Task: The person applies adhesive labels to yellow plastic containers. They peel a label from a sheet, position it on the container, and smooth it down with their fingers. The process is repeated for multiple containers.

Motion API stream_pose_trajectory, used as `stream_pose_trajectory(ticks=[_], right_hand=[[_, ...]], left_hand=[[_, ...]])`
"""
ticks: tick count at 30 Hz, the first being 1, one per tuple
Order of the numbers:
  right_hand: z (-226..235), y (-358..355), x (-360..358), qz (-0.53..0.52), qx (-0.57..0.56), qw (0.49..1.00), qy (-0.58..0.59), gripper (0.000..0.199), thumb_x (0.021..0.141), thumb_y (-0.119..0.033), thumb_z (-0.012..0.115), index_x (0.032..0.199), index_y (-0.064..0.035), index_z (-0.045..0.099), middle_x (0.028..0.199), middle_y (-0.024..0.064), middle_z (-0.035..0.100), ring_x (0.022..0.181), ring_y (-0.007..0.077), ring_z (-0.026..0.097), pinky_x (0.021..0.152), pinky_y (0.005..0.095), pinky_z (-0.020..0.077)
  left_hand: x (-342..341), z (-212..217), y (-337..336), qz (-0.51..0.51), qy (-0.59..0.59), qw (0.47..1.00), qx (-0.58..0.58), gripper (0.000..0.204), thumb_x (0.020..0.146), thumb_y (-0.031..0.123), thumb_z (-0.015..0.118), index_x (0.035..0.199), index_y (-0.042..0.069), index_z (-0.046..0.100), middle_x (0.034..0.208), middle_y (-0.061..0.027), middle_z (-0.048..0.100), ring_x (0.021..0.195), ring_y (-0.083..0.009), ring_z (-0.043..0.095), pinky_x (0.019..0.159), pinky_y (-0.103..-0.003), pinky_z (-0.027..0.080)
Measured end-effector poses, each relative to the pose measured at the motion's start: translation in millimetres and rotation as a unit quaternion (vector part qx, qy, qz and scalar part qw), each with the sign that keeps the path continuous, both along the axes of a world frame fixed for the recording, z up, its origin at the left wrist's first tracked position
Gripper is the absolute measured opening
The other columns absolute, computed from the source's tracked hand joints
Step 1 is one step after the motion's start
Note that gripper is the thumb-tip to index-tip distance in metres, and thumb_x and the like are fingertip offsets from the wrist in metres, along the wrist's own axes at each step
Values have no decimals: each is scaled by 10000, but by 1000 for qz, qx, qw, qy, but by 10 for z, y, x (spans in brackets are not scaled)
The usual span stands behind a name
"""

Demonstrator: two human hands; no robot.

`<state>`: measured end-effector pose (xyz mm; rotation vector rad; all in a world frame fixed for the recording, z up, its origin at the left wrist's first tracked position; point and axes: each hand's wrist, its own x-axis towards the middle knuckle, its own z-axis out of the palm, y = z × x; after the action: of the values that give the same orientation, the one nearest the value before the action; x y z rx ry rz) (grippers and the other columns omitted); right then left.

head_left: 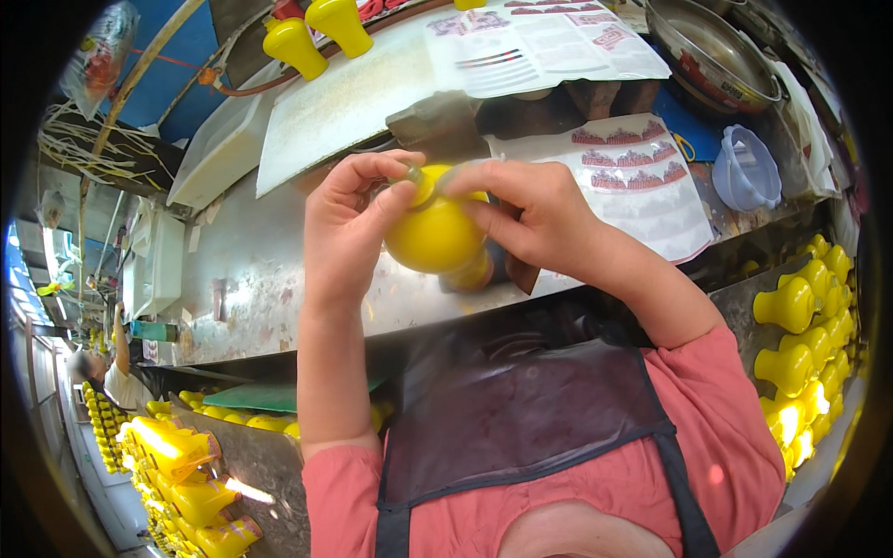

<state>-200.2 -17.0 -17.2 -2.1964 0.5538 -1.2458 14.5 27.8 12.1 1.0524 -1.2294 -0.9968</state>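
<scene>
A glossy yellow vase-shaped piece [433, 237] is in front of me above the metal worktop, its round body toward me. Below it, its narrower part meets something dark that my right hand partly hides. My left hand [349, 209] is closed, thumb and forefinger pinched at the piece's upper left. Between both hands a thin greyish strip [426, 193] lies against the yellow surface. My right hand [539, 209] has its forefinger and thumb bent onto the upper right of the piece, by the strip's other end. The right fingertips are blurred.
Printed sheets with red designs [642, 186] lie right of my hands, near a pale blue basket [744, 172] and a metal basin [712, 56]. Yellow pieces [298, 46] stand at the back. More fill racks at right [786, 307] and lower left [200, 498]. Another person [121, 381] is far left.
</scene>
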Motion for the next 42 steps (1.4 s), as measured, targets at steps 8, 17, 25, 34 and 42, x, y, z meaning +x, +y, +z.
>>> stream_pose_trajectory(ticks=[8, 17, 25, 34, 42], right_hand=[[41, 2, 59, -13, -58, 998, -3, 198, 911, -6, 677, 1098, -60, 711, 870, 91, 722, 638, 149, 695, 570, 305, 532], [102, -400, 166, 61, 167, 983, 41, 297, 867, -258, 752, 1074, -44, 765, 961, 162, 752, 863, 265, 725, 790, 349, 545], [103, -562, 236, 94, 240, 963, 84, 382, 813, -307, 801, 1072, -27, 786, 961, 153, 765, 867, 191, 705, 845, 312, 538], [141, -580, 235, 95, 234, 962, 103, 386, 803, -300, 798, 1069, -22, 787, 962, 143, 767, 883, 189, 705, 869, 309, 536], [131, -579, 222, 98, 257, 954, 117, 353, 848, -260, 769, 1086, 2, 761, 978, 116, 750, 895, 155, 687, 856, 290, 531]], left_hand=[[45, -11, 41, 6, -80, 996, -30, 146, 896, -6, 750, 1005, 16, 657, 1144, -150, 717, 1015, -156, 669, 931, -276, 534], [28, -180, -23, -25, 50, 998, -17, 230, 953, 14, 680, 1180, 20, 648, 1297, -182, 668, 1155, -206, 645, 1040, -340, 505], [39, -252, 27, -12, 16, 1000, -20, 375, 900, -8, 711, 1270, 11, 647, 1168, -60, 678, 1096, -151, 610, 994, -304, 480], [44, -247, 20, -16, 13, 1000, -12, 395, 887, -17, 716, 1272, 17, 639, 1155, -62, 668, 1084, -144, 604, 986, -299, 479], [8, -273, 33, -13, 6, 1000, -23, 372, 923, 17, 686, 1288, 24, 619, 1186, -55, 651, 1103, -144, 593, 994, -299, 471]])
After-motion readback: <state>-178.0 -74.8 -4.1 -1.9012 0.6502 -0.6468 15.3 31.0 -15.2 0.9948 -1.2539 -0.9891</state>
